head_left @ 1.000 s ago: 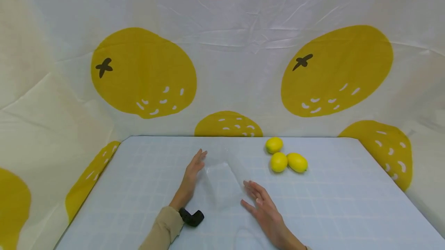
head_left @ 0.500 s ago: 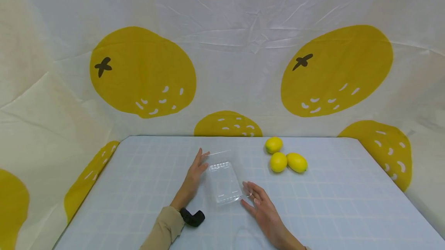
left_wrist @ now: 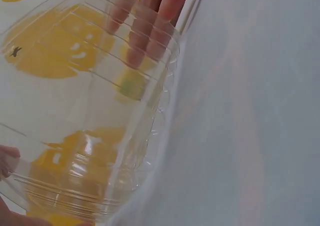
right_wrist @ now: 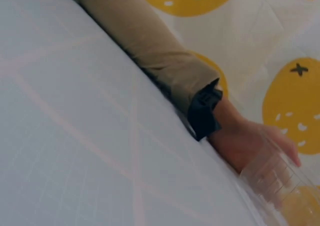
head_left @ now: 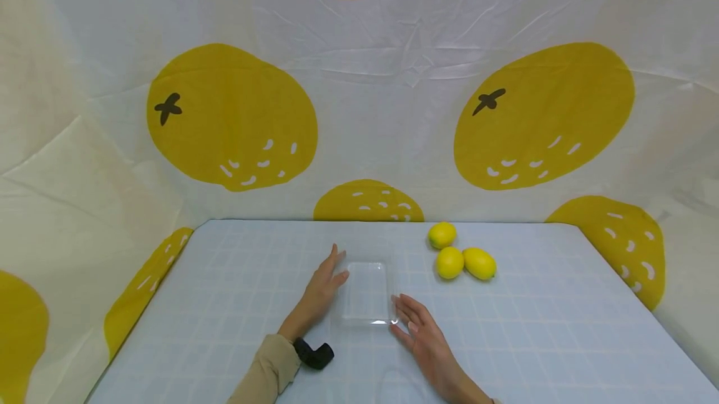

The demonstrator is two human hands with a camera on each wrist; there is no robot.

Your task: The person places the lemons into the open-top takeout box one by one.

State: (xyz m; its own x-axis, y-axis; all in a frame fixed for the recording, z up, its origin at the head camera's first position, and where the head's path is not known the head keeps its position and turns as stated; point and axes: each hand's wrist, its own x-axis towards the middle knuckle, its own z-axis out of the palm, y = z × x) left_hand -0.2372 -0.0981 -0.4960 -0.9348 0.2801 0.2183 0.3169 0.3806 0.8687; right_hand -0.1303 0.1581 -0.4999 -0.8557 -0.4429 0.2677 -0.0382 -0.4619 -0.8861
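A clear plastic rectangular box (head_left: 367,291) stands on the checked cloth, between both hands in the head view. My left hand (head_left: 320,291) lies along its left side, fingers extended, fingertips right at the far left corner. At the near right corner, my right hand (head_left: 429,341) has its fingers lightly bent and its thumb apart, fingertips at the wall. Through the ribbed clear wall (left_wrist: 90,111), the left wrist view shows several fingers (left_wrist: 157,16) reaching down its side. In the right wrist view the left hand (right_wrist: 245,146) sits against the box (right_wrist: 275,176).
Three yellow lemons (head_left: 450,263) sit together at the back right of the table (head_left: 550,329). A white curtain (head_left: 387,123) printed with yellow fruit hangs behind it. A black wrist-worn device (head_left: 313,354) is on the left wrist. A faint curved clear outline (head_left: 400,373) shows near the front.
The plastic box has turned from slanted to nearly square with the table, settling lower. My left hand has shifted slightly to the right with it; my right hand has hardly moved. The lemons stay put.
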